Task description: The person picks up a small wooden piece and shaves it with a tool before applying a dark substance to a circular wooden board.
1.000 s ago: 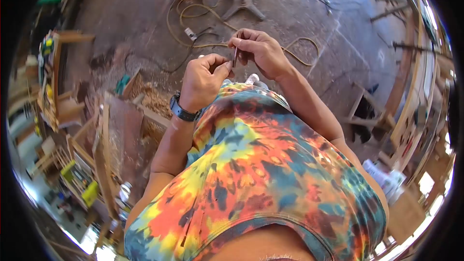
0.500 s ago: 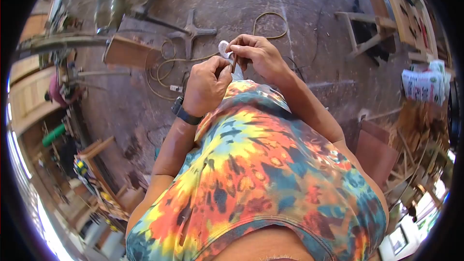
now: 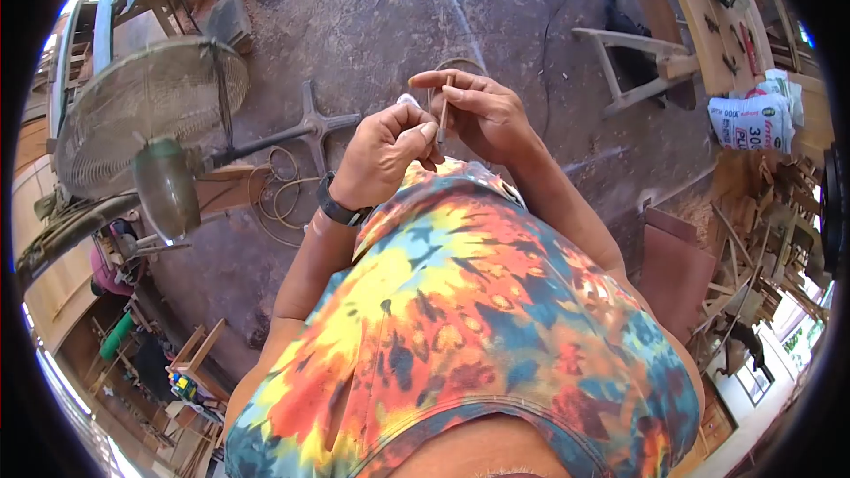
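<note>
Head view: slender stick (image 3: 446,106) at upper centre

Left hand (image 3: 385,152) clamps its lower end; right hand (image 3: 485,117), pinched on its top before, has fingers apart beside it. The fan (image 3: 150,115), barely in frame earlier, now fills the upper left.

Stick (image 3: 445,111) between left hand (image 3: 382,158) and right hand (image 3: 492,120); fan (image 3: 150,115) at left, sacks (image 3: 749,124) at right.

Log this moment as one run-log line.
left hand: pinching lower end of thin brown stick | right hand: at its upper part, grip unclear | pedestal fan: on person's left
</note>
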Demonstrator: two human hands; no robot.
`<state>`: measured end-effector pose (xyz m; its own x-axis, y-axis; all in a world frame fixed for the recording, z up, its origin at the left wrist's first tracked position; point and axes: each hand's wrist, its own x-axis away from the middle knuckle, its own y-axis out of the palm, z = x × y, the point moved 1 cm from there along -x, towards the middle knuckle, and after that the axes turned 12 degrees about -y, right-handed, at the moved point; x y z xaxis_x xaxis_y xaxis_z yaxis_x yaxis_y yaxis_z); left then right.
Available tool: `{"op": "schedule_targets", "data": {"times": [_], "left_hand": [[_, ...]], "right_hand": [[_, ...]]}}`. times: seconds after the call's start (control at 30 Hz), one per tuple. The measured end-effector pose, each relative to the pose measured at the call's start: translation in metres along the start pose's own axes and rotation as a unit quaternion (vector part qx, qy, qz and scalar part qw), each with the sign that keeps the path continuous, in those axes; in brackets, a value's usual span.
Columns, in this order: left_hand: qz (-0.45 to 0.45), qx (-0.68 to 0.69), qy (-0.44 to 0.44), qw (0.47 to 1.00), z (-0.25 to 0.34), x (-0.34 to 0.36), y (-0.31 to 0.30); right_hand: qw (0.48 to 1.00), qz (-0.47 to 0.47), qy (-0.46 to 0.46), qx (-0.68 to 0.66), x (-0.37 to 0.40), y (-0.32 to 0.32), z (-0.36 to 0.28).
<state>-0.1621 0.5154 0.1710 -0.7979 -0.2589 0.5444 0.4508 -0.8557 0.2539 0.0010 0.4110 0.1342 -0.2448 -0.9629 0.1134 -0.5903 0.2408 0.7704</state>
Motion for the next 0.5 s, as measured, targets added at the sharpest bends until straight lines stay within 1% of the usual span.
{"op": "schedule_targets", "data": {"times": [0.07,0.13,0.2,0.23,0.27,0.33,0.4,0.47,0.5], "left_hand": [[-0.029,0.046,-0.018,0.998,0.026,-0.027,-0.011],[-0.035,0.065,-0.004,0.997,0.044,-0.054,-0.022],[-0.002,0.12,-0.04,0.992,0.068,-0.074,-0.029],[-0.004,0.123,-0.05,0.991,0.077,-0.084,-0.034],[-0.023,0.123,-0.062,0.99,0.081,-0.093,-0.042],[0.0,0.093,-0.043,0.995,0.094,-0.115,-0.045],[0.031,0.098,-0.032,0.994,0.105,-0.143,-0.052],[0.063,0.099,-0.019,0.993,0.114,-0.173,-0.063],[0.094,0.092,-0.025,0.991,0.122,-0.187,-0.066]], "right_hand": [[0.999,0.002,-0.029,-0.036,-0.029,-0.004,-0.016],[0.999,0.025,-0.035,-0.03,-0.059,-0.011,-0.031],[0.994,0.081,-0.068,-0.036,-0.084,-0.019,-0.044],[0.991,0.106,-0.071,-0.037,-0.096,-0.019,-0.055],[0.99,0.108,-0.077,-0.036,-0.108,-0.023,-0.063],[0.992,0.093,-0.083,0.028,-0.129,-0.037,-0.074],[0.992,0.087,-0.08,0.035,-0.151,-0.052,-0.085],[0.986,0.089,-0.067,0.125,-0.175,-0.065,-0.101],[0.985,0.091,-0.057,0.132,-0.189,-0.07,-0.111]]}}
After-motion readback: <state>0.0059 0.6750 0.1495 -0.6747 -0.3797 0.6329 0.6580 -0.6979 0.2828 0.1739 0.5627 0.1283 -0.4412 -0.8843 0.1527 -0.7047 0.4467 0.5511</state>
